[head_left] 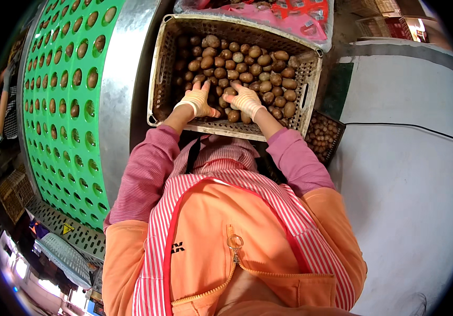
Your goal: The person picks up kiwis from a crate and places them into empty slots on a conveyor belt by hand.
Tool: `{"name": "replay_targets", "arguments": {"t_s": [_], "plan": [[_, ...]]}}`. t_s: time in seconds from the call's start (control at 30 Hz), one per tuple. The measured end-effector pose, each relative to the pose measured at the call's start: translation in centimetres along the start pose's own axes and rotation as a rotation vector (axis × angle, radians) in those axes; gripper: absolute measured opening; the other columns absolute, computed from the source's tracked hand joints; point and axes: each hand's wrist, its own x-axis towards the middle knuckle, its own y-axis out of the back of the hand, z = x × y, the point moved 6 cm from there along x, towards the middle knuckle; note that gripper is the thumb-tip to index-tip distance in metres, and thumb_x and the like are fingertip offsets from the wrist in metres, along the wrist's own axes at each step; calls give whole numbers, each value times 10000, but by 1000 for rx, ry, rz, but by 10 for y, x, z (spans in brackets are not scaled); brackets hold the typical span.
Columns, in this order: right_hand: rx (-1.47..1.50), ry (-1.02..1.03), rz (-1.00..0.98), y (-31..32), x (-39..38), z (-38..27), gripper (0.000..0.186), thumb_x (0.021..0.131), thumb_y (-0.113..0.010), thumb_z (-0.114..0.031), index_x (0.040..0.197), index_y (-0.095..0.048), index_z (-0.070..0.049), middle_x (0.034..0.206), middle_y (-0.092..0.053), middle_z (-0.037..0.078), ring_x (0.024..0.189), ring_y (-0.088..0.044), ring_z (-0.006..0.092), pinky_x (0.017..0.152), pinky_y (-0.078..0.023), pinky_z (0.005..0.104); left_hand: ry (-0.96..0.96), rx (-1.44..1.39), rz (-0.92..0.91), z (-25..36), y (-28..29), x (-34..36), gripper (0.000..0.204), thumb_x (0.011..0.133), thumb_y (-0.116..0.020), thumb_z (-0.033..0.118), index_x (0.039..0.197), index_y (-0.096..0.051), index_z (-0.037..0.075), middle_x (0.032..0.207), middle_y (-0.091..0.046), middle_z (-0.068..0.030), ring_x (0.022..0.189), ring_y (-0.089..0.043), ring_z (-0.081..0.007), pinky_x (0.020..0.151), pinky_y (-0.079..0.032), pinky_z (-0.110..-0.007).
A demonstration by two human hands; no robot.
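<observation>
Beside the green-cupped machine [71, 113] and its steel panel [118, 73], in the pale-rimmed crate [313, 87], a possible spill over the near edge from sweeping too hard toward the body. Within the heap of brown egg-shaped ovoids [258, 60], a likely crack or dent from pressing down, or from scooping up several and letting them knock together. Mostly beyond the fingertips, that heap, toward the far edge and the right corners. Inside the near edge, the left hand [199, 100], open, fingers splayed; just beside it, the right hand [246, 100], fingers parted among ovoids, impossible to tell whether gripping any. Between left thumb and right palm, one single ovoid [233, 115].
</observation>
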Motion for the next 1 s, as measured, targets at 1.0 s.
{"name": "replay_targets", "arguments": {"t_s": [1.0], "plan": [[769, -183, -226, -30, 14, -30, 823, 865, -635, -562, 1538, -319, -209, 1559, -342, 125, 1419, -336, 282, 1128, -309, 461, -24, -616, -123, -53, -6, 32, 1473, 512, -969, 425, 1582, 17, 193, 1567, -244, -255, 1429, -318, -388, 1116, -353, -481]]}}
